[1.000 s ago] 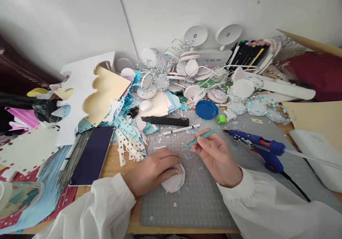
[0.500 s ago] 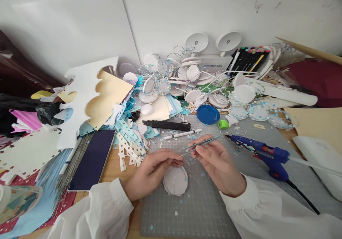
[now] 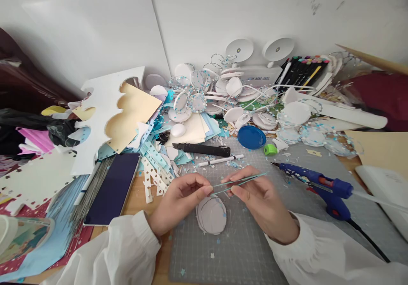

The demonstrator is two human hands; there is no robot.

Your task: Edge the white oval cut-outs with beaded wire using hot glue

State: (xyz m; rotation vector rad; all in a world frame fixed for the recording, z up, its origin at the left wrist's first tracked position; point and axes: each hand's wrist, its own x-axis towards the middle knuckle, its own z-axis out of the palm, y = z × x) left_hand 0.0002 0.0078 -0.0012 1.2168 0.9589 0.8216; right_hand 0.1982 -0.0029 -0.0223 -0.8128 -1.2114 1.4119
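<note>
Two thin teal strips point(image 3: 247, 178), apparently paper, stretch between my hands and stand slightly apart. My left hand point(image 3: 181, 200) is closed, with thumb and forefinger pinching the strips' left ends. Over the cutting mat, my right hand point(image 3: 264, 198) grips the strips farther along between thumb and fingers, and their right ends stick out past it. Beneath and between the hands lies a small stack of round white discs point(image 3: 211, 217), its top edge partly hidden by my left fingers.
A blue glue gun point(image 3: 315, 181) lies at the right on the grey cutting mat point(image 3: 236, 255). Beyond my hands are a black utility knife point(image 3: 204, 149), a white pen point(image 3: 220, 160) and a blue lid point(image 3: 251, 137). A phone point(image 3: 113, 189) rests at the left, near star-punched paper scraps point(image 3: 151, 174).
My left thumb has come forward onto the strips' ends. The strips now lie flatter and show more clearly as two. The whole view has shifted slightly.
</note>
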